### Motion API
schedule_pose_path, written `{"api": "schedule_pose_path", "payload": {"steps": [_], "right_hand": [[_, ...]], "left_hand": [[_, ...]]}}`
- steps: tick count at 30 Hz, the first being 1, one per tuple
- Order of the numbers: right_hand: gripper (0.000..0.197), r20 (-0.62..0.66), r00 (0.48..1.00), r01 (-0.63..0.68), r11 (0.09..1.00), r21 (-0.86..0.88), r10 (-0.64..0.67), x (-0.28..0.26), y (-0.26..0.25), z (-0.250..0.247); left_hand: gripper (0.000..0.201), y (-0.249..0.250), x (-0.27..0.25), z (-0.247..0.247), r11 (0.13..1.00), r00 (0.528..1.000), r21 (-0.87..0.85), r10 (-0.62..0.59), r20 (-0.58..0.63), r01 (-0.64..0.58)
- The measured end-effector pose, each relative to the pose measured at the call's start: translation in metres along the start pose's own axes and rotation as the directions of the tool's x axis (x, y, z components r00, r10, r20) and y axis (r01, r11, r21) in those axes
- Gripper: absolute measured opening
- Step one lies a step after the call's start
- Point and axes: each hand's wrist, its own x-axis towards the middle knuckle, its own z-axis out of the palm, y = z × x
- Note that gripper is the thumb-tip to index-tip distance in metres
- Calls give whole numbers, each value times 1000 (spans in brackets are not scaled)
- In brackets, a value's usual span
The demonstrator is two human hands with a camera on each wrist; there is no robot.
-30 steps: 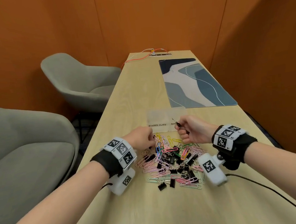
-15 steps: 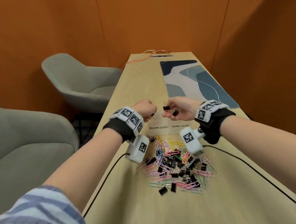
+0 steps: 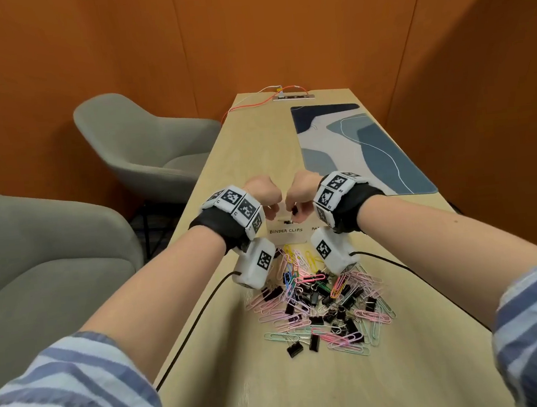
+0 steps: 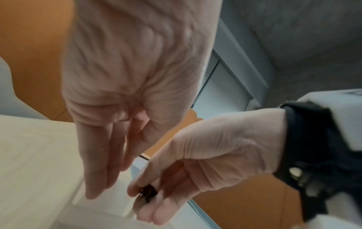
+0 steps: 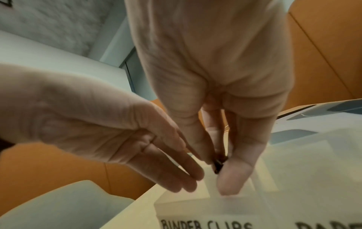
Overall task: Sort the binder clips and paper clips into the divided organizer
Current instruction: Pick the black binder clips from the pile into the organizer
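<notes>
A: Orange walls close in around the long wooden counter you're leaning over. What are your hands doing?

B: Your right hand pinches a small black binder clip between thumb and fingertips, right above the organizer. Your left hand hangs just beside it with its fingers straight and relaxed, holding nothing.

A: Which compartment is the clip over?

B: From your right wrist, the clip hangs over the section behind the handwritten "BINDER CLIPS" label. Whether anything already lies inside is hard to tell; the walls are translucent and the picture is blurred.

A: And the organizer itself?

B: It's a clear, shallow box, mostly hidden behind your wrists in the head view. A second label starts just right of the first, but only its first letters show.

A: Where's the rest of the work?

B: On your side of the organizer, almost touching its front wall, sits the pile: black binder clips mixed with pink, green, yellow, blue and orange paper clips. One binder clip lies at the pile's near edge.

A: Anything else around?

B: Beyond the organizer and to its right lies a blue patterned mat. Two grey chairs stand left of the counter.
</notes>
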Motion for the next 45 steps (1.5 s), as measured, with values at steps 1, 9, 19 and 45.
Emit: {"api": "schedule_pose_path", "payload": {"steps": [1, 9, 19, 45], "right_hand": [[24, 3, 1000, 0, 1000, 21, 0, 1, -1, 1], [18, -27, 976, 213, 969, -128, -218, -35, 11, 1], [36, 338, 882, 463, 741, -486, -329, -94, 70, 35], [27, 230, 944, 227, 972, 60, -235, -78, 91, 25]], "left_hand": [[29, -1, -3, -2, 999, 1000, 29, 21, -17, -21], [16, -31, -50, 3, 809, 974, 544, 176, 140, -224], [29, -51, -51, 53, 590, 897, 692, 391, 206, -416], [22, -53, -53, 38, 884, 898, 166, 439, 29, -438]]}}
